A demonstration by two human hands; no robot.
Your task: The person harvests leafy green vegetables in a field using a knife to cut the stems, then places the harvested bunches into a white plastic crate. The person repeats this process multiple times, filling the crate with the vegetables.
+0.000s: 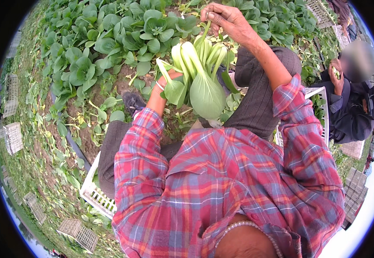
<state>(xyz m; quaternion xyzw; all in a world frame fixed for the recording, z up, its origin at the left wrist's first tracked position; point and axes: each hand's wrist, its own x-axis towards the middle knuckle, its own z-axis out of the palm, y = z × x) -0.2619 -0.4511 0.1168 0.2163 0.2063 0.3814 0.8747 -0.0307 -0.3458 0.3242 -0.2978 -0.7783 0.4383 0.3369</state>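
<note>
Bok choy (197,71): likely light, brittle; grip by stalk base. Left hand (172,76) holds it, right hand (230,26) pinches one stalk (205,31).

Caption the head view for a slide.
Left hand holds a leafy vegetable, right hand pinches a stalk, beside growing plants.

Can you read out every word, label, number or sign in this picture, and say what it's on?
There are none I can read.
The leafy green vegetable and plaid shirt show no lettering.
The distant crates at the left and the stacked crates at the right are too small to tell.
</note>
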